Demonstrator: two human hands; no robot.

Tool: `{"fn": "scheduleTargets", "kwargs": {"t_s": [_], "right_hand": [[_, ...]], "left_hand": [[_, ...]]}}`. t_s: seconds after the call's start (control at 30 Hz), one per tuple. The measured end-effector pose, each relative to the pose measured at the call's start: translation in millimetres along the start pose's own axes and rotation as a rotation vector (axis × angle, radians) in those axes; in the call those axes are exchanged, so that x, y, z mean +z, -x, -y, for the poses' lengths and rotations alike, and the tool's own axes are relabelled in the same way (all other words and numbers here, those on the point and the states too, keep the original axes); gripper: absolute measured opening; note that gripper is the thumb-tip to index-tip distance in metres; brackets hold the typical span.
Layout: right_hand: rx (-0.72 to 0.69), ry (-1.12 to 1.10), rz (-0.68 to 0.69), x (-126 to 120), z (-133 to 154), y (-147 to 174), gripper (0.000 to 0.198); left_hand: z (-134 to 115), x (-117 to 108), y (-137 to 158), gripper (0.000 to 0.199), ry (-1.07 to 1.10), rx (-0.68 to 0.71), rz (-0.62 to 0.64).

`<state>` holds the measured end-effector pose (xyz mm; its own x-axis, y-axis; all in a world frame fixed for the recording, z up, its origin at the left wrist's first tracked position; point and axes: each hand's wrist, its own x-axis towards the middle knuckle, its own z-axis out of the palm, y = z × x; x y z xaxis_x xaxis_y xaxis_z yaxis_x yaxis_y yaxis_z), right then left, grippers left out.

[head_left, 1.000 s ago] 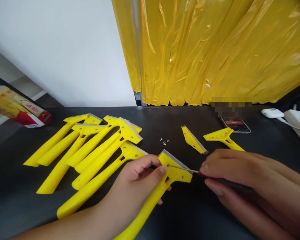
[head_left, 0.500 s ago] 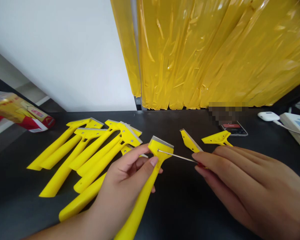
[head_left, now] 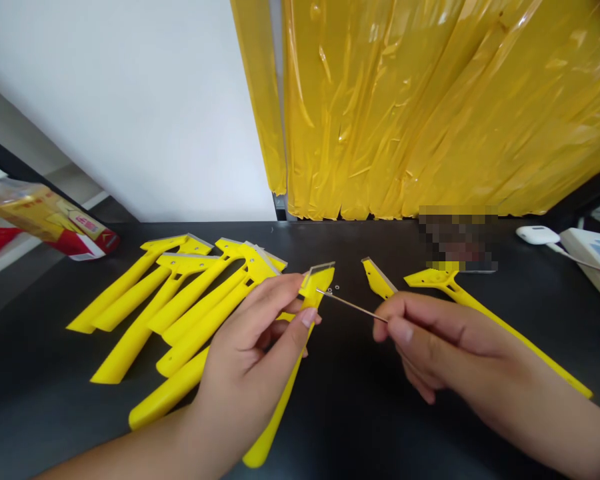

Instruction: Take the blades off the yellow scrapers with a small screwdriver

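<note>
Near the middle of the black tabletop, the left hand grips a yellow scraper just below its head, fingers closed around it. The right hand pinches a thin screwdriver, tip at the scraper's head. More scrapers are piled toward the left edge.

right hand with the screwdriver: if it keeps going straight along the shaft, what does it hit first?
Most likely the head of the yellow scraper that the left hand holds up. The right hand aims the screwdriver up-left, and its tip sits at or just short of the scraper's face; depth there is unclear.
</note>
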<state>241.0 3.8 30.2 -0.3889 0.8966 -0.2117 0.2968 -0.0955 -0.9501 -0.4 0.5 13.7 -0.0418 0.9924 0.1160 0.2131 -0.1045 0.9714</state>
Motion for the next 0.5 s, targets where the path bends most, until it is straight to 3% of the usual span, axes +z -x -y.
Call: {"fn": "scheduleTargets", "kwargs": {"t_s": [0.1, 0.2, 0.27, 0.33, 0.4, 0.5], "right_hand": [[-0.129, 0.234, -0.13, 2, -4, 0, 0.024], [-0.426, 0.609, -0.275, 1, -9, 1, 0.006], [-0.611, 0.825, -0.337, -2, -10, 1, 0.004], [-0.709, 0.956, -0.368, -4, -8, 2, 0.004], [-0.699, 0.949, -0.358, -4, -4, 3, 0.004], [-0.454, 0.681, -0.263, -3, 1, 2, 0.026]], "left_hand": [[2, 0, -1, 0.026, 0.034, -0.041, -0.023], [4, 1, -2, 0.026, 0.069, -0.071, -0.036], [4, 1, -3, 0.025, 0.07, -0.084, -0.026], [6, 2, -2, 0.025, 0.063, -0.084, -0.005], [8, 2, -1, 0.024, 0.069, -0.069, 0.001], [10, 2, 0, 0.025, 0.059, -0.041, -0.018]]}}
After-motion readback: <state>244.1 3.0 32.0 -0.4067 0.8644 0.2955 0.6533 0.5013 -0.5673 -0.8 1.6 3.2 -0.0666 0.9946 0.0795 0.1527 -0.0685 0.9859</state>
